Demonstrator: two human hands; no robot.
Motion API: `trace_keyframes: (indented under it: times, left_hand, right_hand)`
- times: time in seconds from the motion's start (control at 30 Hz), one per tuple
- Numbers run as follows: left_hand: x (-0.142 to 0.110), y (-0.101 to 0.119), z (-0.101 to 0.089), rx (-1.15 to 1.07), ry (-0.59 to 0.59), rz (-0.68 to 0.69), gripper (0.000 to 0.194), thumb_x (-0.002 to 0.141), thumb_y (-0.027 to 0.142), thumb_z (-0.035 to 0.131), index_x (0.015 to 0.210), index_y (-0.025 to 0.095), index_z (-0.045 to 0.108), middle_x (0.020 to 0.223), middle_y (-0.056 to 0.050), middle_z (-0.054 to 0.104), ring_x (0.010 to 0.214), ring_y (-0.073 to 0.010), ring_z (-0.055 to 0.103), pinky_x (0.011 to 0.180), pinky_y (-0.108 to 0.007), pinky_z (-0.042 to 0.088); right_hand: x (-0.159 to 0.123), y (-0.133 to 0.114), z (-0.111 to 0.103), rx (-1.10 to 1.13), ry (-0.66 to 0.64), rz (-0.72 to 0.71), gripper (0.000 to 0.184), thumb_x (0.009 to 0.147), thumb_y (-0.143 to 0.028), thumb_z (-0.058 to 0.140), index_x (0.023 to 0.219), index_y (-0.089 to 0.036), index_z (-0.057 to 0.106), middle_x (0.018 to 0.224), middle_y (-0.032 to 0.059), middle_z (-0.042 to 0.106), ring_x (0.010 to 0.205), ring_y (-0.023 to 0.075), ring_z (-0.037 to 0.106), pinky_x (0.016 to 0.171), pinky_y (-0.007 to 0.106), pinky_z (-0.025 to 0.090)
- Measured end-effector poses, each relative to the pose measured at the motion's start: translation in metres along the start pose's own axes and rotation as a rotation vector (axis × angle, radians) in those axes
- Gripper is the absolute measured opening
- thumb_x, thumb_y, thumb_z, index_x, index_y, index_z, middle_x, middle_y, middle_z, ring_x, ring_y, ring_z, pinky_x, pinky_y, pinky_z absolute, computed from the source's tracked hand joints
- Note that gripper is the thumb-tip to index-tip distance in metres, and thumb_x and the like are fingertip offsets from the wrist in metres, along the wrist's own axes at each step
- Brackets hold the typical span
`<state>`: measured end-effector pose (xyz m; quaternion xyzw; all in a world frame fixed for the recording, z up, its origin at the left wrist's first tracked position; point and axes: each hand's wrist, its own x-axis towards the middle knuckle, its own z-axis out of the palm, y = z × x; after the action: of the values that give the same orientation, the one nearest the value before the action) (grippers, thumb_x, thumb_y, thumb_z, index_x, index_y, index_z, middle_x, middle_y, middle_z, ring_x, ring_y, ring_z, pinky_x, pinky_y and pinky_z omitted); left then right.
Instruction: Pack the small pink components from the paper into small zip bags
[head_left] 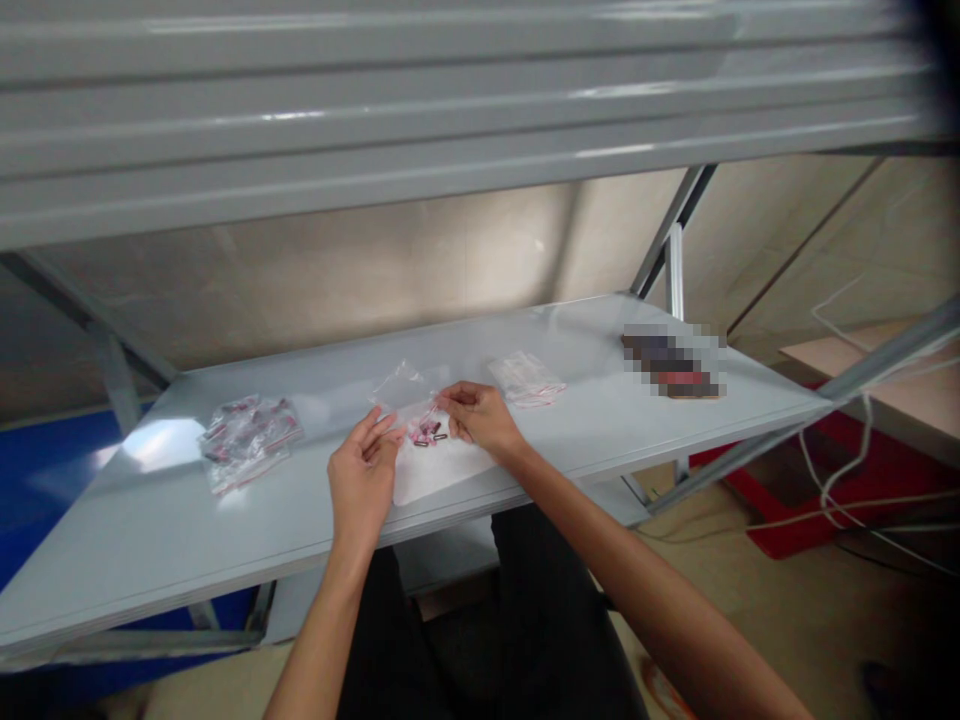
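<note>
Both my hands are over a pale grey metal shelf. My right hand pinches the edge of a small clear plastic bag. My left hand is raised at the bag's lower left edge, and its fingertips are at or very near the plastic. Small dark and pink parts lie at the bag's lower end, on a white sheet. To the left lies a clear bag of red-marked parts. Another clear bag lies beyond my right hand. A pixelated dark object hides its details.
A grey metal shelf runs overhead, with slanted metal uprights at the right. Below the shelf are a red crate, loose white cables, and a blue surface. A pale wooden board stands at the right.
</note>
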<state>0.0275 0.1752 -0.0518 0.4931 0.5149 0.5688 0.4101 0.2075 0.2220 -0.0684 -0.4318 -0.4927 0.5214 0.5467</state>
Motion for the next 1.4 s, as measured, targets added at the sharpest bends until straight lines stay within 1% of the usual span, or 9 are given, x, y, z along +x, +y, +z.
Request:
trace_keyframes:
  times: [0.37, 0.47, 0.6, 0.7, 0.87, 1.0, 1.13, 1.27, 1.4]
  left_hand:
    - [0.000, 0.006, 0.000, 0.079, 0.008, 0.056, 0.043, 0.082, 0.017, 0.070, 0.125, 0.017, 0.069, 0.124, -0.015, 0.074, 0.106, -0.0261, 0.075, 0.104, -0.045, 0.054]
    - [0.006, 0.009, -0.033, 0.381, 0.061, 0.199, 0.034, 0.085, 0.020, 0.064, 0.119, 0.019, 0.072, 0.122, -0.014, 0.075, 0.112, -0.0299, 0.072, 0.106, -0.050, 0.051]
    - [0.020, 0.006, -0.106, 0.948, 0.157, 0.509, 0.039, 0.087, 0.018, 0.054, 0.123, 0.015, 0.071, 0.140, -0.018, 0.063, 0.136, -0.0384, 0.052, 0.117, -0.059, 0.036]
    - [0.026, -0.003, -0.151, 1.222, 0.170, 0.490, 0.041, 0.089, 0.019, 0.048, 0.122, 0.007, 0.071, 0.131, -0.025, 0.066, 0.126, -0.0440, 0.057, 0.106, -0.061, 0.044]
    - [0.013, -0.008, -0.162, 1.297, 0.241, 0.432, 0.035, 0.095, 0.029, 0.049, 0.109, 0.010, 0.076, 0.100, -0.021, 0.075, 0.096, -0.0400, 0.069, 0.083, -0.051, 0.054]
    - [-0.005, 0.010, -0.145, 1.099, 0.358, 0.482, 0.025, 0.095, 0.032, 0.056, 0.095, 0.017, 0.077, 0.097, -0.012, 0.077, 0.078, -0.0280, 0.070, 0.076, -0.041, 0.054]
    - [-0.021, 0.032, -0.122, 0.711, 0.475, 0.366, 0.023, 0.086, 0.040, 0.069, 0.089, 0.018, 0.077, 0.090, -0.007, 0.077, 0.080, -0.0239, 0.072, 0.068, -0.031, 0.057]
    - [-0.034, 0.043, -0.097, 0.467, 0.286, 0.184, 0.024, 0.079, 0.041, 0.076, 0.084, 0.017, 0.078, 0.081, -0.005, 0.079, 0.073, -0.0218, 0.074, 0.065, -0.029, 0.059]
    - [-0.039, 0.043, -0.088, 0.410, 0.112, 0.164, 0.020, 0.080, 0.039, 0.076, 0.079, 0.019, 0.079, 0.080, -0.004, 0.080, 0.073, -0.0213, 0.074, 0.067, -0.028, 0.061]
  right_hand:
    - [-0.001, -0.004, 0.001, 0.061, 0.073, -0.029, 0.036, 0.071, -0.051, 0.077, 0.080, -0.018, 0.065, 0.048, -0.0049, 0.055, 0.037, 0.0081, 0.041, 0.038, 0.022, 0.029]
    - [-0.003, -0.009, -0.009, 0.091, 0.139, -0.081, 0.039, 0.074, -0.054, 0.076, 0.082, -0.018, 0.065, 0.052, -0.0032, 0.059, 0.038, 0.0077, 0.040, 0.037, 0.023, 0.029]
    - [-0.007, -0.016, -0.049, 0.079, 0.273, -0.179, 0.041, 0.076, -0.053, 0.077, 0.091, -0.016, 0.066, 0.082, 0.0060, 0.074, 0.042, 0.0073, 0.048, 0.036, 0.022, 0.029]
    - [-0.015, -0.020, -0.091, -0.085, 0.431, -0.236, 0.040, 0.078, -0.051, 0.074, 0.093, -0.014, 0.067, 0.087, 0.0101, 0.076, 0.042, 0.0081, 0.049, 0.037, 0.023, 0.031]
    - [-0.037, -0.019, -0.117, -0.495, 0.682, -0.250, 0.041, 0.082, -0.048, 0.072, 0.102, -0.012, 0.069, 0.060, 0.0025, 0.067, 0.043, 0.0127, 0.051, 0.047, 0.026, 0.039]
    - [-0.062, -0.019, -0.066, -0.602, 0.715, -0.399, 0.026, 0.093, -0.043, 0.062, 0.093, -0.017, 0.067, 0.055, -0.0023, 0.056, 0.048, 0.0144, 0.052, 0.054, 0.027, 0.041]
    - [-0.085, -0.025, 0.025, -0.532, 0.061, -0.407, 0.024, 0.100, -0.039, 0.055, 0.091, -0.020, 0.069, 0.069, 0.0021, 0.067, 0.055, 0.0153, 0.059, 0.055, 0.026, 0.044]
    - [-0.083, -0.032, 0.096, -0.615, -0.225, -0.471, 0.017, 0.098, -0.033, 0.062, 0.091, -0.019, 0.070, 0.086, 0.0040, 0.073, 0.067, 0.0149, 0.065, 0.068, 0.026, 0.049]
    - [-0.073, -0.032, 0.116, -0.883, -0.242, -0.518, 0.011, 0.098, -0.027, 0.065, 0.095, -0.016, 0.068, 0.090, 0.0063, 0.074, 0.081, 0.0187, 0.069, 0.072, 0.027, 0.047]
